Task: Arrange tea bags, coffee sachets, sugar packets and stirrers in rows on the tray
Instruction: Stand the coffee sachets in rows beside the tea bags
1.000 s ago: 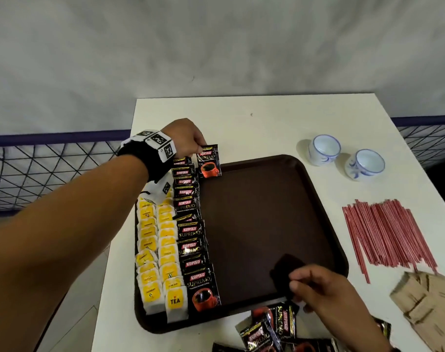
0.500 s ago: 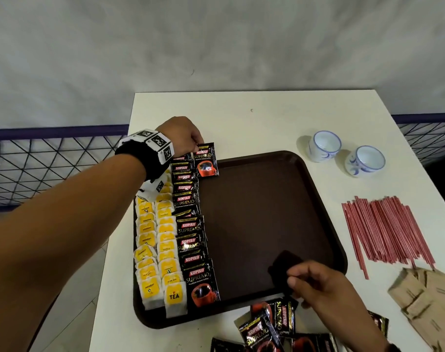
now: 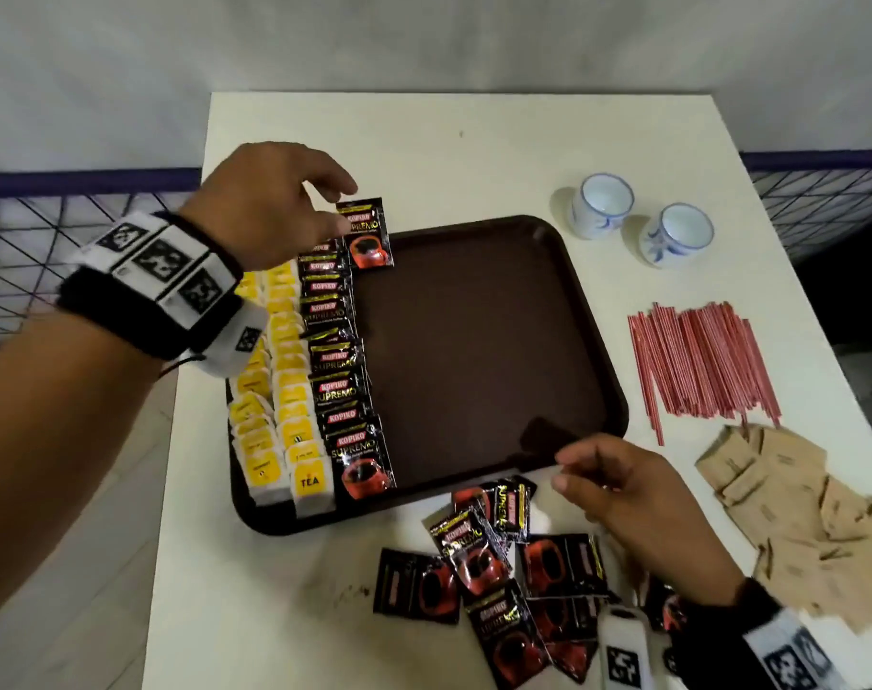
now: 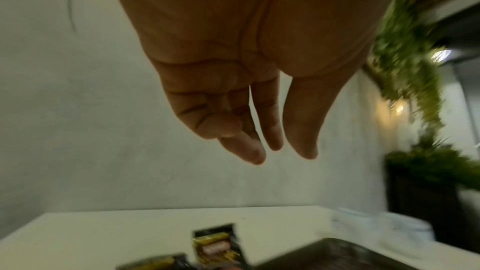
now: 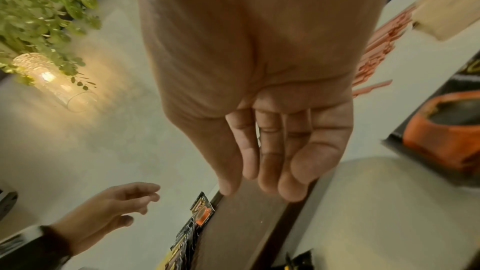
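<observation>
Table (image 3: 474, 156), white against a grey wall (image 3: 424, 37), bears a brown tray (image 3: 474, 341); each hand's grip hangs slack, holding nothing.

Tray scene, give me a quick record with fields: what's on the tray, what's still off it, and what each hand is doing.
on tray: tea bags, then a coffee sachet row beside them
off tray: loose coffee sachets, stirrers, sugar packets, two cups
left hand: open, above the row's far end
right hand: open, empty, over the tray's near edge
</observation>
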`<state>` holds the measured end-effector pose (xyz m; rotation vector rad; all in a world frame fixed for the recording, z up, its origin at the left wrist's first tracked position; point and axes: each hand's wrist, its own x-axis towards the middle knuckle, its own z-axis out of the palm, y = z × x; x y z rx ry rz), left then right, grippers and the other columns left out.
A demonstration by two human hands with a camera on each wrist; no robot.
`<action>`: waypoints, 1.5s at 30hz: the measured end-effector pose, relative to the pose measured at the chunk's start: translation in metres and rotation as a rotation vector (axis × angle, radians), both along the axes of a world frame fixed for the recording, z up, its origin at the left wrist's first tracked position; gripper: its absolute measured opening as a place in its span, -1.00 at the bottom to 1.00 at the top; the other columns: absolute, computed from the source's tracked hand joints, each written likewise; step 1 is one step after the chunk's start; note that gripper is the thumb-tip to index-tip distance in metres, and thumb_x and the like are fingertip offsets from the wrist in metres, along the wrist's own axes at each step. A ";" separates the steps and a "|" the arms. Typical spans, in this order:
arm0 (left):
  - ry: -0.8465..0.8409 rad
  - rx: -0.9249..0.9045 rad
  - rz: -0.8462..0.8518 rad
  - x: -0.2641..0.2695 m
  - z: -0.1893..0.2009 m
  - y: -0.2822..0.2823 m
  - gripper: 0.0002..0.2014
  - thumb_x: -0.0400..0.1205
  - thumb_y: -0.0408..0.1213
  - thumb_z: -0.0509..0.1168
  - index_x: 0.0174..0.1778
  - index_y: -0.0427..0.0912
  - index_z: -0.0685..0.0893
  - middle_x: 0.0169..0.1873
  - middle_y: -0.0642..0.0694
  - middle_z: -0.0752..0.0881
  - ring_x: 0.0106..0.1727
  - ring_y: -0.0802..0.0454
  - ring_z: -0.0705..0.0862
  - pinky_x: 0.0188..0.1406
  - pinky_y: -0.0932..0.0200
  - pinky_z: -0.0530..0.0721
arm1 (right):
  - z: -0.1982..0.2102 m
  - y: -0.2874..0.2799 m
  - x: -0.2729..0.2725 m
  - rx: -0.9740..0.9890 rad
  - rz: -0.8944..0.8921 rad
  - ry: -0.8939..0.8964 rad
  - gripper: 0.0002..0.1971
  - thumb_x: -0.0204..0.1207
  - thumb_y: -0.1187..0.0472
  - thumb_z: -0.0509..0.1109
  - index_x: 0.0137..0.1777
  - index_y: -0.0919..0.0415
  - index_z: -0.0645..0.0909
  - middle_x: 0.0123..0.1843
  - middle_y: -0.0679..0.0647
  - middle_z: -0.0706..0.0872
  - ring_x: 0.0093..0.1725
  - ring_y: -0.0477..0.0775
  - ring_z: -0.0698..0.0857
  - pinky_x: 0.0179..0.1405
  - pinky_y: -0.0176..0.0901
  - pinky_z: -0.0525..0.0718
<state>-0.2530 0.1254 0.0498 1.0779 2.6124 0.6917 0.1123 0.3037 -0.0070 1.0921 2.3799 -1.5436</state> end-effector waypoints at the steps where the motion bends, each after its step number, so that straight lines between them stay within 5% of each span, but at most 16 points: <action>1: -0.041 0.025 -0.041 0.031 0.002 -0.014 -0.67 0.51 -0.19 0.57 0.19 0.05 0.77 0.03 0.11 0.75 -0.13 0.04 0.73 -0.04 0.28 0.55 | 0.000 0.000 0.007 0.012 0.031 -0.012 -0.84 0.44 0.21 0.62 -0.04 -0.02 0.75 -0.20 -0.09 0.83 -0.19 -0.14 0.78 -0.10 -0.23 0.69; 4: -0.183 -0.051 -0.193 0.124 -0.010 -0.055 -0.62 0.47 -0.18 0.60 0.20 0.14 0.76 -0.01 0.23 0.69 -0.06 0.17 0.70 -0.08 0.52 0.49 | -0.002 0.000 0.019 0.053 0.132 -0.058 -0.76 0.39 0.18 0.66 0.00 -0.07 0.73 -0.15 -0.10 0.81 -0.13 -0.17 0.76 -0.04 -0.33 0.65; 10: -0.275 -0.270 -0.359 0.256 -0.078 -0.106 -0.40 0.43 -0.21 0.55 0.40 0.21 0.58 0.34 0.20 0.56 0.32 0.10 0.59 0.17 0.10 0.69 | -0.004 -0.013 0.031 0.228 0.450 -0.141 -0.40 0.31 -0.03 0.70 0.32 -0.19 0.55 0.18 -0.32 0.50 0.11 -0.28 0.58 0.08 -0.30 0.57; 13: -0.171 -0.359 -0.375 0.286 -0.095 -0.099 -0.22 0.41 -0.23 0.56 0.52 0.23 0.40 0.58 0.12 0.40 0.50 -0.02 0.47 0.33 0.03 0.62 | -0.001 -0.017 0.036 0.315 0.652 -0.217 -0.09 0.27 -0.09 0.69 0.58 -0.20 0.29 0.40 -0.21 0.30 0.38 -0.12 0.40 0.26 -0.16 0.60; 17: -0.065 -0.344 -0.379 0.296 -0.100 -0.082 -0.01 0.25 -0.26 0.65 0.59 0.14 0.33 0.64 -0.03 0.37 0.48 -0.14 0.52 0.21 -0.08 0.67 | -0.008 -0.023 0.045 0.473 0.855 -0.294 0.14 0.19 -0.11 0.71 0.68 -0.14 0.06 0.51 -0.09 0.17 0.48 0.02 0.25 0.33 -0.03 0.61; 24: -0.072 -0.333 -0.407 0.301 -0.101 -0.055 -0.05 0.45 -0.30 0.51 0.70 0.21 0.18 0.77 -0.02 0.01 0.54 -0.14 0.31 0.21 -0.14 0.58 | -0.020 -0.029 0.050 0.506 0.833 -0.218 -0.07 0.36 0.06 0.63 0.62 -0.04 0.12 0.45 -0.05 0.30 0.43 0.04 0.33 0.33 -0.13 0.52; 28: -0.092 -0.310 -0.380 0.306 -0.110 -0.049 -0.12 0.48 -0.30 0.51 0.67 0.20 0.24 0.70 -0.02 0.20 0.43 -0.14 0.36 0.20 -0.16 0.65 | -0.023 -0.024 0.051 0.452 0.795 -0.175 -0.16 0.42 0.17 0.56 0.61 -0.02 0.17 0.40 -0.05 0.38 0.38 0.04 0.36 0.16 -0.25 0.43; 33: -0.084 -0.253 -0.356 0.311 -0.115 -0.040 -0.10 0.45 -0.25 0.56 0.70 0.06 0.29 0.58 -0.07 0.37 0.25 -0.16 0.49 0.14 -0.12 0.71 | -0.025 -0.021 0.050 0.415 0.725 -0.166 -0.26 0.50 0.27 0.45 0.64 0.02 0.22 0.41 0.00 0.45 0.41 0.06 0.41 0.29 -0.14 0.51; 38: -0.057 -0.227 -0.285 0.314 -0.114 -0.037 -0.21 0.41 -0.20 0.62 0.56 -0.06 0.48 0.52 -0.24 0.36 0.29 -0.26 0.55 0.01 -0.15 0.79 | -0.027 -0.019 0.047 0.430 0.708 -0.159 -0.61 0.50 0.34 0.41 0.33 0.16 0.58 0.15 0.04 0.55 0.14 0.10 0.65 0.07 -0.13 0.66; 45: -0.028 -0.274 -0.278 0.317 -0.115 -0.038 -0.23 0.27 -0.26 0.66 0.39 0.07 0.50 0.54 -0.21 0.43 0.37 -0.30 0.54 0.08 -0.25 0.74 | -0.024 -0.016 0.044 0.296 0.585 -0.065 -0.67 0.55 0.28 0.49 0.32 0.16 0.67 0.15 0.02 0.74 0.13 0.01 0.72 0.12 -0.26 0.64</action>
